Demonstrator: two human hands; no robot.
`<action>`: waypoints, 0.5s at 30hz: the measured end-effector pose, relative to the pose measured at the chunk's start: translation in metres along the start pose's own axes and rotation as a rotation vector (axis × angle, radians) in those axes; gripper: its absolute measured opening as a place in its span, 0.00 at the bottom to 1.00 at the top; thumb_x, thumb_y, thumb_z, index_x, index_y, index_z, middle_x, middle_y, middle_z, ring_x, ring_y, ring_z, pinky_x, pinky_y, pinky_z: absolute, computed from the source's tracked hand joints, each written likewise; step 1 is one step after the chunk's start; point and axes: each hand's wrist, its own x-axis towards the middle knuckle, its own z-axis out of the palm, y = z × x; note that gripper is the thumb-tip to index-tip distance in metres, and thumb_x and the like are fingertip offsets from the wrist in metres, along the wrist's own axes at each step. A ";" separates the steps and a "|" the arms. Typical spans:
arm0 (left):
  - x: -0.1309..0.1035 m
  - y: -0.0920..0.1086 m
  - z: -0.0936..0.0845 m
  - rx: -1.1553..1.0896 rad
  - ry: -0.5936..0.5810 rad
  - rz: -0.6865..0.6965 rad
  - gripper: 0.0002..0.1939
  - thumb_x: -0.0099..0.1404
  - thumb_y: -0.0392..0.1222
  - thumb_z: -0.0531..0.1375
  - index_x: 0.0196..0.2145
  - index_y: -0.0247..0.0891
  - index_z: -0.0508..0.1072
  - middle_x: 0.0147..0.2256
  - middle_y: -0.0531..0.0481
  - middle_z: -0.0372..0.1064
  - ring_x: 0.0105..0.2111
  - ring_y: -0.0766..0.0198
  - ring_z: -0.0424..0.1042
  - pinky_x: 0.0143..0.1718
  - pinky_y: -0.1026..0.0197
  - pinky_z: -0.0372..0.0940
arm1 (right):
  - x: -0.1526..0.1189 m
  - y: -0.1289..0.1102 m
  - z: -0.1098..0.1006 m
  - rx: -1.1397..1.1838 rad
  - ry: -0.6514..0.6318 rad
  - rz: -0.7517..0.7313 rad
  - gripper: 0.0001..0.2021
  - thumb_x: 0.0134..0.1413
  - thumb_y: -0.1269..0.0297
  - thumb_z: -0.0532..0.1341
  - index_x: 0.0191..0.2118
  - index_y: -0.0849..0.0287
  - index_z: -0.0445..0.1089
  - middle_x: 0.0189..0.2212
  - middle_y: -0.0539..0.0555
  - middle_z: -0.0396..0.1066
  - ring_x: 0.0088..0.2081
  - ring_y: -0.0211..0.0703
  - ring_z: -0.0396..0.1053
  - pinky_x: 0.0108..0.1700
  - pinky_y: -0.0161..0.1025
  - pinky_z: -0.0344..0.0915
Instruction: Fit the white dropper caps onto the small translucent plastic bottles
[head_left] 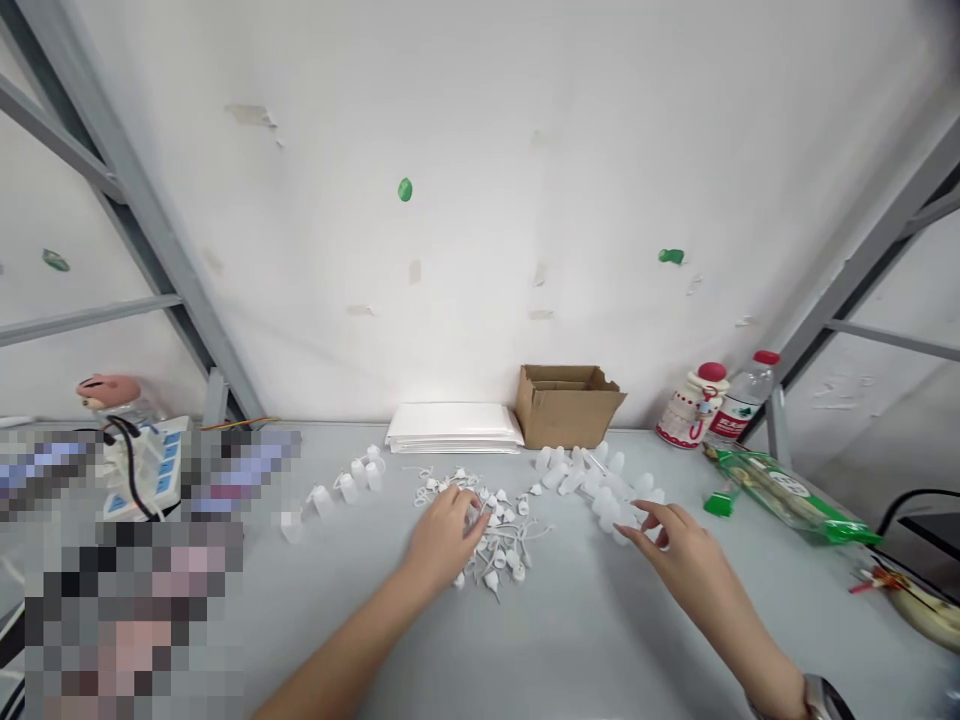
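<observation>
My left hand [448, 528] is over a pile of small white caps with thin cords [499, 550] in the middle of the table. Its thumb and fingers are curled together around a white piece, apparently one of the caps, partly hidden by the fingers. At the near right edge of a heap of small translucent bottles [600, 490], my right hand [675, 545] has thumb and forefinger on either side of one bottle [634, 516]. To the left, several translucent bottles with white caps on them [347, 488] stand in a slanting row.
A stack of white flat sheets [454, 428] and an open cardboard box [566, 410] sit against the wall. On the right are a decorated bottle [684, 405], a water bottle [741, 400], a green clip [718, 503] and a green packet [791, 490]. A power strip [150, 470] lies left.
</observation>
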 end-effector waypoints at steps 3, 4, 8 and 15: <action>0.004 -0.002 -0.006 -0.013 0.028 -0.064 0.12 0.63 0.46 0.46 0.34 0.39 0.65 0.30 0.50 0.61 0.31 0.62 0.63 0.35 0.60 0.58 | -0.001 -0.004 0.005 -0.134 0.011 -0.005 0.18 0.53 0.52 0.53 0.40 0.61 0.67 0.29 0.55 0.68 0.27 0.48 0.68 0.30 0.43 0.61; 0.005 -0.003 -0.007 -0.020 0.033 -0.083 0.12 0.63 0.46 0.46 0.35 0.39 0.65 0.30 0.50 0.61 0.31 0.62 0.63 0.35 0.60 0.58 | -0.002 -0.005 0.007 -0.177 0.013 -0.005 0.17 0.53 0.54 0.54 0.40 0.62 0.67 0.29 0.55 0.69 0.27 0.48 0.68 0.30 0.43 0.61; 0.007 -0.004 -0.010 -0.058 0.044 -0.124 0.13 0.63 0.46 0.45 0.37 0.39 0.65 0.31 0.50 0.62 0.32 0.62 0.63 0.35 0.60 0.58 | -0.004 -0.003 0.016 -0.299 0.001 -0.017 0.14 0.53 0.59 0.55 0.40 0.64 0.67 0.29 0.57 0.69 0.29 0.49 0.69 0.30 0.43 0.60; 0.005 -0.005 -0.013 -0.222 -0.191 0.022 0.13 0.57 0.51 0.56 0.35 0.40 0.67 0.33 0.51 0.62 0.35 0.62 0.63 0.38 0.61 0.59 | -0.008 -0.005 0.021 -0.295 0.002 -0.021 0.10 0.54 0.64 0.52 0.35 0.61 0.68 0.29 0.56 0.69 0.29 0.48 0.69 0.29 0.42 0.59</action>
